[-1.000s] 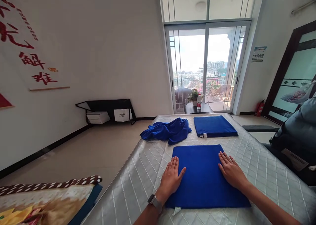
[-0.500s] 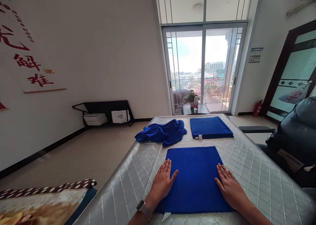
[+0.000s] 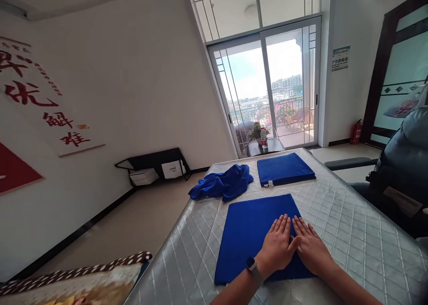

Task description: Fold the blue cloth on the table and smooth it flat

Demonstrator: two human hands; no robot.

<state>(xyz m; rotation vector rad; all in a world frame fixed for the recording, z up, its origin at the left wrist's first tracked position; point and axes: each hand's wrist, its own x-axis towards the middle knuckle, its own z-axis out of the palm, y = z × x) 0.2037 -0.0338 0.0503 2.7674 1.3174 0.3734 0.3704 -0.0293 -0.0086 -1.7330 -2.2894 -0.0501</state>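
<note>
A flat, square-folded blue cloth [image 3: 249, 227] lies in front of me on the quilted silver-grey mattress [image 3: 347, 233]. My left hand [image 3: 279, 242] rests flat on its right half, fingers stretched out, a watch on the wrist. Beside it, my right hand [image 3: 310, 245] lies flat along the cloth's right edge, and the thumbs meet or overlap. Farther back sits a neat folded stack of blue cloth [image 3: 286, 168] with a white label on its near edge. To the left of that stack is a crumpled blue cloth [image 3: 225, 182].
Past the mattress stands a small black table [image 3: 267, 147] with a potted plant and a bottle [image 3: 263, 138]. A dark padded chair [image 3: 408, 149] is on the right. Patterned bedding [image 3: 110, 280] lies at lower left, and a black rack [image 3: 157, 166] stands against the wall.
My left hand has slid right across the folded cloth to beside my right hand, which stays near the right edge. The view has tilted and shifted left.
</note>
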